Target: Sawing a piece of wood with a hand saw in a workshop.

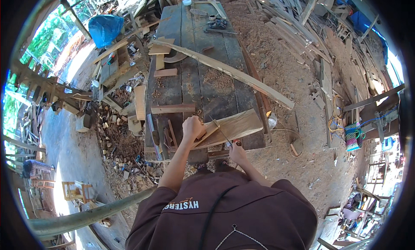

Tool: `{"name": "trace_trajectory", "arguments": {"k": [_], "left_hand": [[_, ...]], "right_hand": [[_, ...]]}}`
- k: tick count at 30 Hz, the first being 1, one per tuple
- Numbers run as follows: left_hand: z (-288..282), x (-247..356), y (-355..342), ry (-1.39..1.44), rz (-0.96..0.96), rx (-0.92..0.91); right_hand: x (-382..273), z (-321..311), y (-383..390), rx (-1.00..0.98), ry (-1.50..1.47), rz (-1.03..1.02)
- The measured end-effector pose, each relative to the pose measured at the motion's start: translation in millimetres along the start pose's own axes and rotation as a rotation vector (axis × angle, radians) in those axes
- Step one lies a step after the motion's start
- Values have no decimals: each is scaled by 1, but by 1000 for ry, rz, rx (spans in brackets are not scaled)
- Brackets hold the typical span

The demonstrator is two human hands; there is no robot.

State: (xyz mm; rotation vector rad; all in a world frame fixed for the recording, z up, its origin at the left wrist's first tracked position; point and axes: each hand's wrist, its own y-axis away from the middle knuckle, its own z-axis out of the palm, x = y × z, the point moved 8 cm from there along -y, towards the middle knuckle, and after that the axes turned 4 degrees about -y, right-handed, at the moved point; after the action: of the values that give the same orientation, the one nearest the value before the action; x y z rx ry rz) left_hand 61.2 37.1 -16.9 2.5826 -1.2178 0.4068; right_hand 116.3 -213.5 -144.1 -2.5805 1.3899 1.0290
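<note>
At the bench's near end my left hand point(193, 129) is closed, pressing on the left end of a narrow wooden strip point(209, 134). This strip lies against a wide pale board point(242, 125) that slants across the bench corner. My right hand point(237, 153) is wrapped round the red and dark handle of a long thin-bladed hand tool point(224, 134). Its blade runs forward and left, crossing the strip and the board; from above I see only its thin edge. Whether it cuts into the wood I cannot tell. Left of my left hand are small wooden offcuts point(171, 133).
The dark plank workbench point(173, 92) carries shavings, a wood block point(173, 108) and a curved piece point(176, 57). A long board point(220, 65) crosses it diagonally and overhangs its right edge. Scrap wood point(116, 140) lies on the floor at left; stacked planks point(298, 38) lie at right.
</note>
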Motion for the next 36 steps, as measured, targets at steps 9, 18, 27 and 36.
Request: {"name": "trace_trajectory", "arguments": {"k": [9, 18, 27, 36], "left_hand": [[-1, 10, -6, -14, 43, -12], [-5, 4, 2, -4, 16, -10], [-4, 7, -7, -13, 25, 14], [-6, 0, -1, -41, 57, 17]], "right_hand": [[-43, 0, -51, 101, 31, -87], [-12, 1, -2, -66, 50, -7], [-44, 5, -61, 0, 34, 0], [-24, -3, -15, -94, 24, 0]]}}
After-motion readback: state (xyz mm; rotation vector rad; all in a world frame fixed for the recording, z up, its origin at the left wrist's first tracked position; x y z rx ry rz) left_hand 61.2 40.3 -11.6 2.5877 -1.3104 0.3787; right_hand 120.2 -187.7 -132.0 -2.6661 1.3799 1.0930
